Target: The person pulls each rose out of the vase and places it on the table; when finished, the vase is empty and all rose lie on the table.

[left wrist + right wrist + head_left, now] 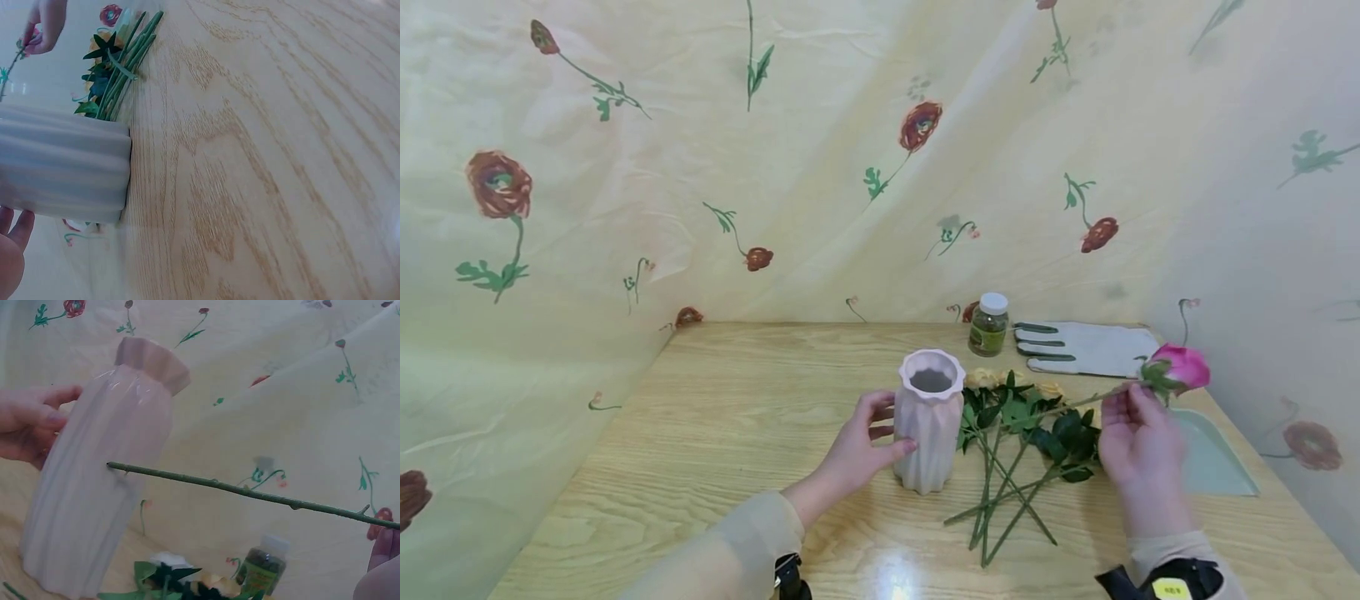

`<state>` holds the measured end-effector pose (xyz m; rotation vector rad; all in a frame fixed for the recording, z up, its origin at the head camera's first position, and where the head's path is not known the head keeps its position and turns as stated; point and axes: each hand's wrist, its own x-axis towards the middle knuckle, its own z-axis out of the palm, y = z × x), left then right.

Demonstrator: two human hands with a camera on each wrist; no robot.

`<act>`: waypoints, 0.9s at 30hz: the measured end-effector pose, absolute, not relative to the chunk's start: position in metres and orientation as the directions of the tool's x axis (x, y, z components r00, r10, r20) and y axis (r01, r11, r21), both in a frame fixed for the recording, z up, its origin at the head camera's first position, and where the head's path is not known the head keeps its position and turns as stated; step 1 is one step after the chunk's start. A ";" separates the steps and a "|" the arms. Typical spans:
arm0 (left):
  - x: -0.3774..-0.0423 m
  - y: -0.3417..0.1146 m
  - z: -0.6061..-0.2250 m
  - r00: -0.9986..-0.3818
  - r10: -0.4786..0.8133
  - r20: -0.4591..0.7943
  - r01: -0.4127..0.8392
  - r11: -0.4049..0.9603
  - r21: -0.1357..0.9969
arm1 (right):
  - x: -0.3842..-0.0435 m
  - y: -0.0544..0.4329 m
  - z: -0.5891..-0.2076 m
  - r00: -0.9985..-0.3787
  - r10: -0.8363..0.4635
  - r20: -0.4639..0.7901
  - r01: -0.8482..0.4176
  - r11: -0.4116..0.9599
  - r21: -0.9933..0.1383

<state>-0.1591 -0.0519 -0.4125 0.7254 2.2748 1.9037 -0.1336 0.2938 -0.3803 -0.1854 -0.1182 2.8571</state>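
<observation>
A pale pinkish-white fluted vase (927,442) stands upright on the wooden table. My left hand (856,448) grips its left side, thumb on the front and fingers round the back. Off to the right, my right hand (1142,442) pinches a pink rose (1183,368) just below its bloom. The bare green stem (250,493) points left toward the vase and crosses in front of its side in the right wrist view. Between the vase and my right hand lie several cut flowers (1018,417) with yellowish blooms, dark leaves and crossed stems.
Behind the flowers stands a small jar (988,329) with a white lid. A white and green work glove (1093,346) lies at the back right. Partly behind my right hand is a pale green tray (1217,458). Flower-printed cloth (820,167) hangs round the table.
</observation>
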 end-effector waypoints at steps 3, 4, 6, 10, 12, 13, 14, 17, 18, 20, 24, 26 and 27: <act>-0.162 -0.052 -0.418 -0.882 0.406 0.239 0.310 0.118 0.943 | -0.129 0.285 -0.392 -0.941 0.284 -0.185 -0.254 -0.952 -0.170; -0.163 -0.052 -0.418 -0.881 0.406 0.243 0.314 0.118 0.942 | -0.127 0.283 -0.396 -0.935 0.287 -0.210 -0.250 -0.950 -0.187; -0.163 -0.052 -0.419 -0.881 0.406 0.243 0.315 0.120 0.942 | -0.123 0.279 -0.402 -0.921 0.297 -0.251 -0.246 -0.945 -0.216; -0.162 -0.053 -0.418 -0.880 0.409 0.243 0.313 0.114 0.943 | -0.118 0.275 -0.410 -0.900 0.318 -0.297 -0.236 -0.931 -0.279; -0.162 -0.053 -0.418 -0.880 0.410 0.239 0.308 0.109 0.945 | -0.115 0.273 -0.414 -0.890 0.330 -0.316 -0.225 -0.918 -0.326; -0.162 -0.053 -0.418 -0.879 0.411 0.240 0.307 0.105 0.946 | -0.114 0.273 -0.415 -0.880 0.340 -0.331 -0.220 -0.910 -0.350; -0.163 -0.053 -0.418 -0.879 0.413 0.240 0.307 0.102 0.946 | -0.113 0.272 -0.417 -0.869 0.352 -0.347 -0.217 -0.902 -0.372; -0.163 -0.053 -0.418 -0.879 0.415 0.234 0.301 0.102 0.948 | -0.110 0.271 -0.421 -0.834 0.388 -0.392 -0.212 -0.882 -0.422; -0.163 -0.053 -0.418 -0.880 0.415 0.232 0.298 0.101 0.949 | -0.109 0.271 -0.423 -0.824 0.398 -0.404 -0.210 -0.876 -0.435; -0.163 -0.053 -0.418 -0.882 0.414 0.227 0.292 0.100 0.951 | -0.107 0.270 -0.426 -0.805 0.414 -0.425 -0.211 -0.869 -0.447; -0.161 -0.053 -0.417 -0.883 0.412 0.224 0.283 0.088 0.955 | -0.102 0.267 -0.433 -0.785 0.431 -0.444 -0.196 -0.854 -0.482; -0.162 -0.053 -0.417 -0.882 0.413 0.226 0.284 0.084 0.955 | -0.100 0.265 -0.437 -0.780 0.434 -0.450 -0.184 -0.847 -0.499; -0.162 -0.052 -0.417 -0.881 0.413 0.230 0.288 0.084 0.954 | -0.099 0.264 -0.439 -0.777 0.438 -0.452 -0.175 -0.840 -0.513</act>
